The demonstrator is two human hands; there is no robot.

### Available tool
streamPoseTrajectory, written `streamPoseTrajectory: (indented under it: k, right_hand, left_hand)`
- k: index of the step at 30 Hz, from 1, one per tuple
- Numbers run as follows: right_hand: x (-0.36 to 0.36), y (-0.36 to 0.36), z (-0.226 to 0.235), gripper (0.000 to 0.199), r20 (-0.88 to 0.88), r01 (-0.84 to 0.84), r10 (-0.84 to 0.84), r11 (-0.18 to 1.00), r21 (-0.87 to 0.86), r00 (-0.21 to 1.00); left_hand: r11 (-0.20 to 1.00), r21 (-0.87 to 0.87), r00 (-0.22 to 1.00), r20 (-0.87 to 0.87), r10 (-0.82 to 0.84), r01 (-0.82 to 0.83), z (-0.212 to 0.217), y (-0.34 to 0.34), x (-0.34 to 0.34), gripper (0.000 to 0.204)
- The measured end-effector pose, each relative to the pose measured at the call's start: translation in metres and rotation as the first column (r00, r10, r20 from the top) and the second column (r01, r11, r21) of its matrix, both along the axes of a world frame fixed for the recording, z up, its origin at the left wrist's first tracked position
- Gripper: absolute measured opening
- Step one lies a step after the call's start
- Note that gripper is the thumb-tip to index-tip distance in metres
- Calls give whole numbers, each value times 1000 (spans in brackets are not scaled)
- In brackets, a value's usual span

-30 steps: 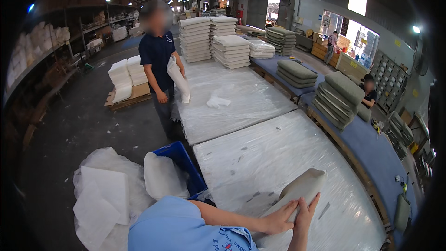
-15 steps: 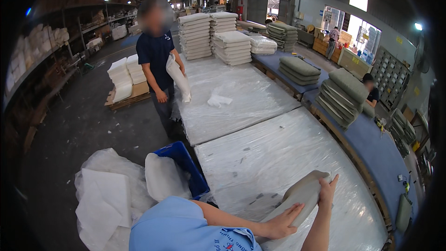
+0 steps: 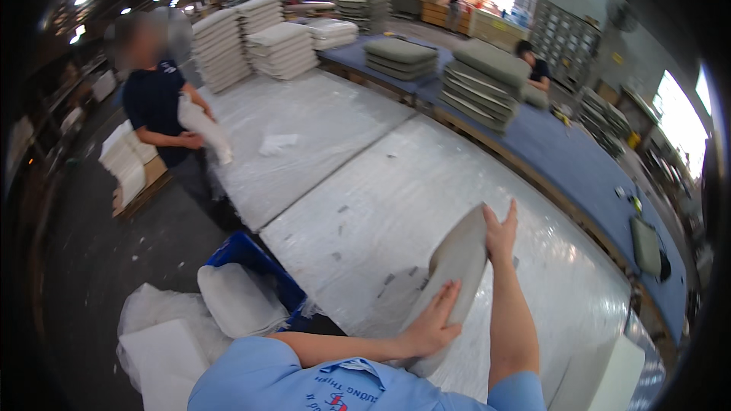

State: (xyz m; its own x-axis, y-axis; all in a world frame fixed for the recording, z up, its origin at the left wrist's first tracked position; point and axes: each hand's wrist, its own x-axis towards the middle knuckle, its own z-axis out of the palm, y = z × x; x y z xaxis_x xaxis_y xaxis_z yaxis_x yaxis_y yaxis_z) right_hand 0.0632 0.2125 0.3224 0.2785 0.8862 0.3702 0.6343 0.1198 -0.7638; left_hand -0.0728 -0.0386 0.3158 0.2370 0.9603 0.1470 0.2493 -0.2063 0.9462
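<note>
I hold a flat grey cushion (image 3: 455,270) tilted on edge above the plastic-covered table (image 3: 396,183). My left hand (image 3: 432,325) presses flat against its lower face, fingers spread. My right hand (image 3: 500,230) grips its upper far edge. The cushion's lower end sits near my chest, above the table's front edge.
A person in a dark shirt (image 3: 158,103) stands at the table's left holding a white cushion. A blue bin (image 3: 255,268) with white foam pads (image 3: 237,301) is on the floor to my left. Stacks of white cushions (image 3: 251,42) and grey cushions (image 3: 481,82) stand farther back; another person (image 3: 533,68) sits on the right.
The view has swung right and the cushion has come closer and more upright. My right hand has slid up onto its top edge; my left hand stays on its lower face.
</note>
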Motion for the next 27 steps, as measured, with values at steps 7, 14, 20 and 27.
streamPoseTrajectory:
  k: [7,14,20,27]
  right_hand:
    - [10,-26,3,41,-285,52,17,972,231,958]
    - [0,-31,28,34,-112,-110,128,982,151,985]
    - [12,2,58,50,38,-186,207,936,-300,978]
    - [-11,18,111,51,377,-233,529,764,-602,760]
  left_hand:
    - [995,-84,999,25,-42,44,9,0,-1,95]
    - [996,-87,999,38,-12,15,13,0,-9,95]
    - [995,-92,997,74,-34,40,19,1,-11,95]
    - [991,-131,999,40,-12,17,22,3,-16,95]
